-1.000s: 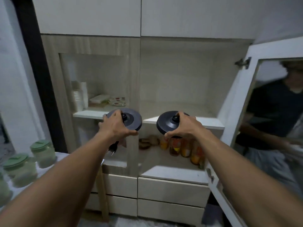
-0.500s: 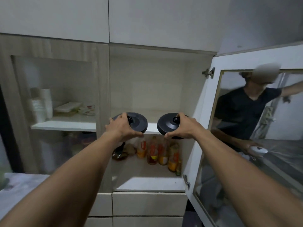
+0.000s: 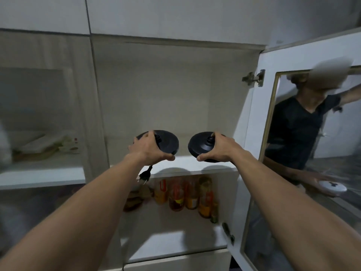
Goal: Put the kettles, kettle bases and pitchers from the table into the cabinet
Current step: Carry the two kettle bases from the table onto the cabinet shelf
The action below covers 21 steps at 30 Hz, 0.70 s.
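Two round black kettle bases hover side by side just above the front edge of the open cabinet's white upper shelf (image 3: 220, 169). My left hand (image 3: 148, 149) grips the left kettle base (image 3: 169, 142) by its near rim; a black plug (image 3: 144, 176) on a short cord dangles under it. My right hand (image 3: 218, 148) grips the right kettle base (image 3: 199, 145) the same way, tilted slightly towards me. The shelf behind the bases holds nothing visible.
On the lower shelf stand several bottles (image 3: 187, 194) of sauce and oil. The glass cabinet door (image 3: 254, 122) hangs open at the right and reflects a person. A closed glass-fronted compartment at the left holds dishes (image 3: 45, 145). Closed white cupboards (image 3: 156, 16) sit above.
The view has come closer to the cabinet and shifted right, so the table and jars left the frame. Both hands carried the bases up and forward to the upper shelf's edge.
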Available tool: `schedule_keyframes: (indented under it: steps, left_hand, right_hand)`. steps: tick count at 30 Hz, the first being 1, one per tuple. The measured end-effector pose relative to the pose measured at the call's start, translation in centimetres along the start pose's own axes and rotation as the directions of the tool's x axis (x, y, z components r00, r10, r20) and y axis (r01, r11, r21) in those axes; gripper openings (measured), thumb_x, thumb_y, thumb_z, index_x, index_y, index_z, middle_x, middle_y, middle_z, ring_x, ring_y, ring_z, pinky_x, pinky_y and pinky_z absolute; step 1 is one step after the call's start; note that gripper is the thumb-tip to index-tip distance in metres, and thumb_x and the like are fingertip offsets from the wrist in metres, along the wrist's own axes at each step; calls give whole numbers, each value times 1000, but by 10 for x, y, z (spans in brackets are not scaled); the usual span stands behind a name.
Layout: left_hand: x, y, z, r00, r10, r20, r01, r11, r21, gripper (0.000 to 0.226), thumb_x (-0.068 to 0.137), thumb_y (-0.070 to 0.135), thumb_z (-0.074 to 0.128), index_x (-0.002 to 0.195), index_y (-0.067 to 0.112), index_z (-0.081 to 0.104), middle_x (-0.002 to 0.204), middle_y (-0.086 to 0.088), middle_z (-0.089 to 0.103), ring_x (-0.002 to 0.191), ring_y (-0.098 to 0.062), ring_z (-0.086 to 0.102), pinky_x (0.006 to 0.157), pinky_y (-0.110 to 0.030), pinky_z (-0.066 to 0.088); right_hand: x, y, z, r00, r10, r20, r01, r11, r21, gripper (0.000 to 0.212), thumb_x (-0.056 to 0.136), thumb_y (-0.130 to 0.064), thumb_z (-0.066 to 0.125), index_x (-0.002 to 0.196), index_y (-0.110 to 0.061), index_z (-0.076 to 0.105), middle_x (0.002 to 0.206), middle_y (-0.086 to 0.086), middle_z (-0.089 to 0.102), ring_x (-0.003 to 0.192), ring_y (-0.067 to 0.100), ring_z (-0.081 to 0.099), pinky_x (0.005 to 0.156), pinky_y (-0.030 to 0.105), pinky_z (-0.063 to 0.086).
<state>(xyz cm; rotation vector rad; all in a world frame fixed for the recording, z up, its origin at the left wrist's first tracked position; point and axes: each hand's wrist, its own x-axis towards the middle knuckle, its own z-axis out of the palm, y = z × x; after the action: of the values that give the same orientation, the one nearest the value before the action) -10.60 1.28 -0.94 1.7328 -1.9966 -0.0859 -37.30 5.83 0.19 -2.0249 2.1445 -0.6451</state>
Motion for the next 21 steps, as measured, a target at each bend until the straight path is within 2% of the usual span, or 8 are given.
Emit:
schedule_keyframes:
  steps: [5, 10, 12, 15, 18, 21]
  left_hand:
    - [67, -10, 34, 999, -8, 37, 9, 1000, -9, 125, 25, 94, 65, 126, 25, 41, 124, 2, 59, 115, -31, 54, 93, -48, 51]
    - [153, -15, 83, 999, -39, 34, 39, 999, -11, 124, 21, 93, 66, 121, 24, 40, 121, 0, 60, 117, -34, 53, 94, -50, 49]
    - [180, -17, 102, 998, -63, 31, 62, 998, 33, 121, 24, 91, 66, 122, 25, 40, 119, -1, 61, 116, -34, 53, 95, -49, 47]
    - [223, -17, 126, 988, -120, 96, 114, 992, 57, 116, 32, 85, 69, 127, 27, 39, 130, -2, 57, 124, -34, 46, 99, -47, 45]
    - [259, -17, 152, 965, -199, 168, 192, 980, 59, 110, 41, 75, 77, 131, 28, 37, 137, -3, 51, 131, -36, 39, 101, -46, 43]
    - [294, -33, 185, 948, -233, 218, 226, 973, 56, 121, 37, 80, 74, 138, 27, 32, 139, -7, 49, 132, -38, 39, 102, -51, 44]
  right_hand:
    - [67, 16, 20, 999, 10, 30, -9, 1000, -9, 113, 56, -68, 85, 144, -17, 37, 143, 4, 53, 128, 33, 52, 105, 49, 47]
    - [162, 38, 56, 998, 12, 57, -12, 1000, -3, 123, 45, -78, 79, 144, -20, 35, 144, 3, 53, 133, 37, 46, 103, 51, 48]
    - [195, 48, 71, 998, 7, 56, -6, 1000, -14, 121, 45, -77, 80, 143, -21, 36, 141, 2, 54, 132, 37, 45, 99, 48, 50]
    - [249, 61, 94, 995, 31, 91, -27, 999, -45, 119, 45, -76, 81, 140, -21, 35, 140, 2, 54, 132, 37, 44, 94, 42, 48]
    - [299, 74, 114, 983, 80, 168, -75, 996, -36, 128, 44, -75, 83, 148, -23, 28, 148, 4, 47, 141, 41, 34, 100, 45, 46]
    - [345, 87, 138, 969, 65, 237, -58, 998, -36, 136, 46, -77, 81, 155, -22, 20, 152, 5, 43, 145, 43, 29, 108, 51, 41]
